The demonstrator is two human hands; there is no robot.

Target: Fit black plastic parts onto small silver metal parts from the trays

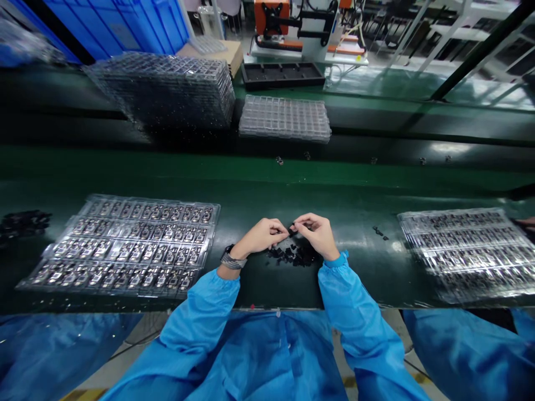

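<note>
My left hand [268, 234] and my right hand [314, 233] meet over the green work surface, fingertips almost touching. Between them is a small black piece [292, 229], pinched by my right thumb and forefinger. My left fingers are pinched together at its left side; whatever they grip is too small to make out. Just below the hands lies a loose pile of small black pieces [295, 255]. To the left, a clear plastic tray [214, 223] holds rows of small electronic parts. A wristband [232, 260] circles my left wrist.
Another filled tray [472, 245] lies right, with a co-worker's hand [527, 223] at its edge. Black pieces [25, 223] are heaped far left. Beyond stand a tall tray stack [167, 89], a lower tray stack [285, 118] and a black tray [282, 84]. Small parts [280, 161] dot the dark strip.
</note>
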